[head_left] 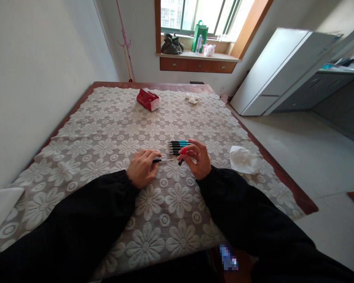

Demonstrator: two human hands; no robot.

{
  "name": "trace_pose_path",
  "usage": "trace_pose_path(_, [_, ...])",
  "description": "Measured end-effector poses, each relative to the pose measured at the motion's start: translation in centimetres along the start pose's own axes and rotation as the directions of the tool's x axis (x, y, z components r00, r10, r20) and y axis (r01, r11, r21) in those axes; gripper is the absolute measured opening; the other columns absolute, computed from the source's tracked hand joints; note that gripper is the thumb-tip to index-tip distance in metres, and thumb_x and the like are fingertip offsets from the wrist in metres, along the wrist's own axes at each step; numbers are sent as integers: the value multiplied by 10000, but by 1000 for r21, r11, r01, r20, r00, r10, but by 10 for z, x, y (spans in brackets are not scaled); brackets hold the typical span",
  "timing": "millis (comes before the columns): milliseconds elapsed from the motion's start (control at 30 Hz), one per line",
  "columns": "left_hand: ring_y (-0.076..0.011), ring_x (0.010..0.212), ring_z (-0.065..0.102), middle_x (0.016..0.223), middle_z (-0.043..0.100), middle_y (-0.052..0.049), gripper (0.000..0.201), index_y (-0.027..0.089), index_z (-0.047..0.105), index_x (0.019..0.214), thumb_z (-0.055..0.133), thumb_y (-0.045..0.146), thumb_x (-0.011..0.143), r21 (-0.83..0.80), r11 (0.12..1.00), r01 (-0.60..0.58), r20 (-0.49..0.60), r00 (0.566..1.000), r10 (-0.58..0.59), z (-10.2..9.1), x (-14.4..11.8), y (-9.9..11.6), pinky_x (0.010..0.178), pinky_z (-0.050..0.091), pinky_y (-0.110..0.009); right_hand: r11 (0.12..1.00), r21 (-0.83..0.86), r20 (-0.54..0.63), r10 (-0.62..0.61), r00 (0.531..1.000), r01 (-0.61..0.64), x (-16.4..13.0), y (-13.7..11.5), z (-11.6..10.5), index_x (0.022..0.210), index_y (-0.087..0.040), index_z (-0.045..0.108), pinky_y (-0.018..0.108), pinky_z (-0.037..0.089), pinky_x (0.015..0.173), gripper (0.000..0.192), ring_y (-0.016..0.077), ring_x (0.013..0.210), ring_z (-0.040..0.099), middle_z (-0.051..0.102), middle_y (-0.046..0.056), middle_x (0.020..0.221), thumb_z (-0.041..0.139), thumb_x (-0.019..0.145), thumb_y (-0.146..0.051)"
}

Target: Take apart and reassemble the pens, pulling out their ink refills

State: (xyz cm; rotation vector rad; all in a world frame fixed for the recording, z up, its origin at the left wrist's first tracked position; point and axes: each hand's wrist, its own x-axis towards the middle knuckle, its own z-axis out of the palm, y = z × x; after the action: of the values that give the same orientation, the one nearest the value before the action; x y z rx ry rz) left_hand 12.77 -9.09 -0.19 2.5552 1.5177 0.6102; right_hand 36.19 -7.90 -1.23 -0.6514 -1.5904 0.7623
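My left hand (141,168) rests low over the tablecloth, its fingers closed on a short black pen part (157,160). A thin pale refill (166,159) sticks out of that part toward the right. Between the bent fingers of my right hand (200,162) is a red and black pen barrel (182,156), tilted with its black end down. A small gap separates the refill's end from the barrel. Just beyond, several black and teal pens (174,146) lie side by side in a row, partly covered by my right hand.
A floral lace tablecloth (147,204) covers the wooden table. Toward the far side lie a red tissue pack (147,99) and a crumpled tissue (191,100). One white tissue (243,159) lies right of my right hand. A white fridge (279,67) stands beyond the table's right edge.
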Motion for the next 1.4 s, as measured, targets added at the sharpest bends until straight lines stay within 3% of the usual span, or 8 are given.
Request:
trace_pose_path(200, [-266, 1146, 569, 1203, 665, -56, 250, 243, 644, 1143, 543, 265, 916, 20, 1000, 1, 28, 1000, -1, 3, 0, -2, 954, 459, -432, 993, -93, 52, -69, 996, 74, -4, 6, -1, 1171, -260, 587, 325, 612, 728, 215, 157, 792, 717, 714, 34, 1006, 619, 964, -216])
trace_pose_path(300, [-268, 1131, 574, 1189, 671, -56, 227, 247, 659, 1121, 541, 280, 930, 13, 1000, -16, 9, 1000, 16, 4, 0, -4, 946, 464, -435, 981, -150, 101, -111, 989, 126, -5, 8, -1, 1096, -256, 616, 322, 603, 755, 155, 170, 834, 716, 728, 30, 966, 638, 951, -205])
trace_pose_path(400, [-271, 1122, 578, 1183, 672, -61, 225, 247, 665, 1122, 544, 288, 937, -3, 1000, -26, -15, 1000, 26, 5, 0, -5, 945, 469, -437, 983, -164, 98, -67, 993, 82, -5, 8, -1, 1158, -255, 595, 324, 605, 753, 204, 169, 825, 717, 732, 33, 975, 628, 960, -221])
trace_pose_path(900, [-274, 1107, 582, 1168, 674, -53, 216, 249, 679, 1112, 553, 302, 945, 4, 1000, -8, -16, 1000, 9, 6, 1, -5, 917, 469, -431, 967, -220, 141, -95, 985, 124, -6, 4, -2, 1136, -251, 622, 332, 604, 764, 161, 170, 820, 725, 752, 42, 978, 610, 975, -244])
trace_pose_path(1067, [-273, 1110, 582, 1171, 674, -55, 218, 253, 679, 1114, 549, 307, 948, 5, 1000, -11, -18, 1000, 11, 6, 1, -5, 918, 465, -427, 989, -143, 113, -22, 993, 38, -6, 6, -1, 1347, -268, 491, 322, 612, 745, 409, 161, 793, 723, 734, 27, 958, 632, 964, -271])
trace_pose_path(1200, [-274, 1107, 583, 1166, 676, -55, 219, 253, 682, 1111, 551, 310, 944, -4, 1000, -11, -17, 1000, 11, 6, 1, -6, 921, 467, -430, 973, -201, 148, -84, 985, 114, -5, 6, -2, 1066, -251, 632, 323, 594, 770, 106, 171, 821, 711, 731, 30, 919, 627, 960, -244])
trace_pose_path(1333, [-273, 1102, 582, 1158, 677, -61, 219, 251, 690, 1099, 550, 307, 940, -14, 1000, -16, -29, 999, 15, 7, 1, -7, 925, 471, -427, 984, -174, 107, -15, 994, 34, -6, 7, -2, 1171, -256, 584, 315, 601, 739, 207, 152, 772, 708, 720, 17, 937, 619, 967, -273])
trace_pose_path(1400, [-275, 1103, 582, 1156, 679, -61, 217, 250, 692, 1094, 550, 308, 940, -13, 1000, -17, -30, 999, 17, 7, 1, -6, 921, 472, -428, 982, -184, 113, -19, 993, 40, -7, 8, -2, 1123, -252, 602, 320, 601, 739, 154, 155, 773, 702, 716, 20, 929, 609, 973, -286])
